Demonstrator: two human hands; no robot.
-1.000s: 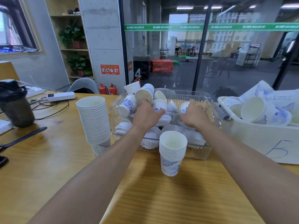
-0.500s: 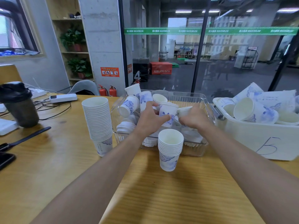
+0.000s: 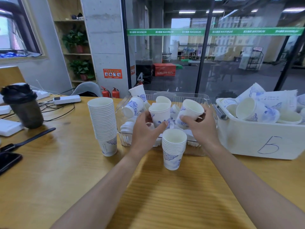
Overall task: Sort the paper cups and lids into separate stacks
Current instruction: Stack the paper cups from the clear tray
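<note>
My left hand grips a white paper cup with blue print, upright and capped by a lid, above the clear plastic bin. My right hand holds a second printed cup, tilted left with its open mouth showing. Several loose cups and white lids lie in the bin. A short stack of cups stands on the table just in front of the bin, below both hands. A tall stack of cups stands to the left.
A white tub marked "5" with several cups sits at right. On the left of the wooden table are a dark shaker bottle, a power strip, cables, a watch strap and a phone.
Both hands have lifted out of the bin, each bringing up a cup, and drawn back toward the short stack. The right hand's cup now tilts with its mouth visible.
</note>
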